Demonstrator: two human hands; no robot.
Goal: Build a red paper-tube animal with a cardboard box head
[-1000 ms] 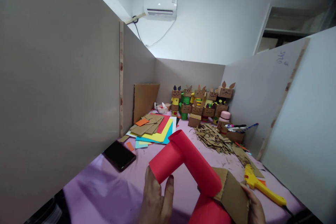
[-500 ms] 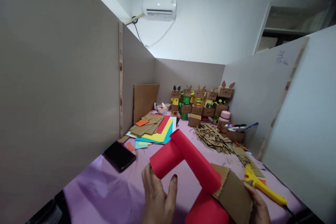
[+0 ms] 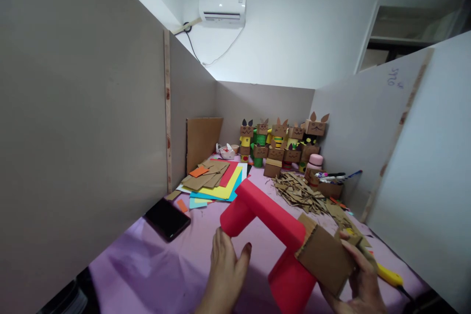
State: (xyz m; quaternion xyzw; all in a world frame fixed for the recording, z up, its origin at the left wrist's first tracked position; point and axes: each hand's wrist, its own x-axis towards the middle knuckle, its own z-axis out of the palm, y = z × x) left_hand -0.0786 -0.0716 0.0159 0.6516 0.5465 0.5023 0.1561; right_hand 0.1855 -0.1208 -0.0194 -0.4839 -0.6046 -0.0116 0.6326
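Our right fingers [image 3: 362, 259] pinch the cardboard box [image 3: 326, 260] above the near right of the desk [image 3: 147, 274], our left fingers [image 3: 221, 246] spread, perhaps touching the red tubes [image 3: 273, 212], whose overhang could twist loose if tilted unevenly.

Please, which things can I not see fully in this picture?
All in the head view:
Yellow tool: its middle is hidden behind the right hand.
Lower red tube: cut off by the bottom edge.
Back figures: lower parts hidden behind front figures.
Pens: lower ends hidden inside their box.
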